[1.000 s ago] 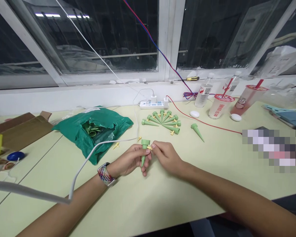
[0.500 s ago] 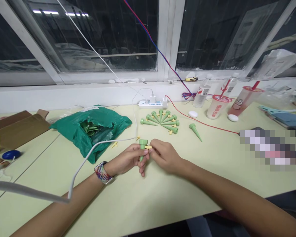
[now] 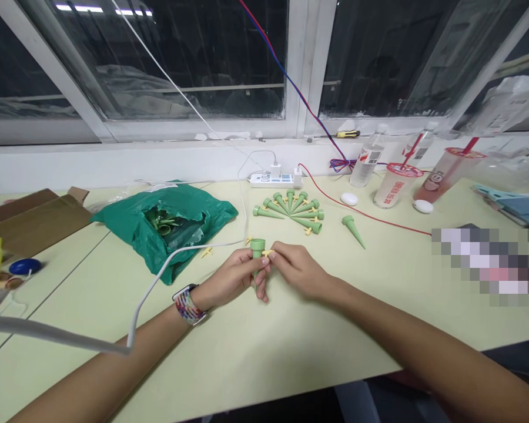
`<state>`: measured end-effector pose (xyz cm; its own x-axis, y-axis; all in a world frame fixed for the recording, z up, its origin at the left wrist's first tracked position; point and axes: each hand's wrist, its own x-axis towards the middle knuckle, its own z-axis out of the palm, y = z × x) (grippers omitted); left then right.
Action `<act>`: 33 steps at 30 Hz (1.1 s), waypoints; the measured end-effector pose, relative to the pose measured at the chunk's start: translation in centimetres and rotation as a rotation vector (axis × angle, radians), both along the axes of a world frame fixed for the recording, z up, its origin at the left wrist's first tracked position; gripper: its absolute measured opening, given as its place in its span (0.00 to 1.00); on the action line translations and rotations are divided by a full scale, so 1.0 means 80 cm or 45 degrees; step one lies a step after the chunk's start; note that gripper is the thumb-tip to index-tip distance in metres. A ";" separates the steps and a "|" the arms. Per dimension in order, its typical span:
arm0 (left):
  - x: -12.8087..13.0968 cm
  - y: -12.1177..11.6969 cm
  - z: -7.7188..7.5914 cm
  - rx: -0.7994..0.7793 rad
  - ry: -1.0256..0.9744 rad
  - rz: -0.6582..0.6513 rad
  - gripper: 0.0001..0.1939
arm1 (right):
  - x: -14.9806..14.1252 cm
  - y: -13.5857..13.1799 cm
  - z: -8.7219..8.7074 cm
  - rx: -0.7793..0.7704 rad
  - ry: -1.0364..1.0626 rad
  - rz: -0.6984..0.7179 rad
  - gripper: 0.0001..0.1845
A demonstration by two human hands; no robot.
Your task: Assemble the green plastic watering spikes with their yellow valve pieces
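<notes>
My left hand [image 3: 240,275] is closed around a green plastic watering spike [image 3: 258,248], held upright with its wide end up and its tip partly hidden by my fingers. A small yellow valve [image 3: 268,252] sits at the side of the spike, and my right hand [image 3: 300,271] pinches its outer end. Beyond my hands, several green spikes with yellow valves [image 3: 308,225] lie in a fan, tips together. One lone spike [image 3: 353,231] lies to their right. Near my left wrist, a loose yellow valve [image 3: 207,252] rests on the table, with another [image 3: 248,240] close to the held spike.
A torn green bag [image 3: 130,226] with more green parts lies at left, beside a cardboard box [image 3: 39,226]. A white cable [image 3: 171,258] crosses above my left forearm. A power strip [image 3: 264,179], drink cups [image 3: 392,189] and bottles [image 3: 367,161] stand along the back.
The camera view has shifted slightly. Both hands still hold the spike and valve together, with my right fingers now a little farther out along the valve.
</notes>
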<state>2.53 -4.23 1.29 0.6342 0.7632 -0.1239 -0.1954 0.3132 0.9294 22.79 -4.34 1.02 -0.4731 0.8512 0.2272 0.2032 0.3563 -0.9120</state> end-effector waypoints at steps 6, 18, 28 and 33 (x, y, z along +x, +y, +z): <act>0.001 0.000 0.002 -0.018 -0.016 -0.026 0.15 | 0.013 0.001 0.000 0.654 -0.446 -0.139 0.10; 0.005 -0.009 -0.002 0.242 0.057 -0.023 0.18 | 0.000 -0.002 0.004 -0.427 0.357 0.160 0.15; 0.003 -0.014 0.001 0.545 0.426 0.140 0.17 | 0.005 0.004 0.010 -0.563 0.245 0.173 0.18; 0.007 -0.011 0.003 -0.022 -0.009 0.015 0.14 | 0.009 -0.003 -0.001 0.653 -0.395 -0.124 0.12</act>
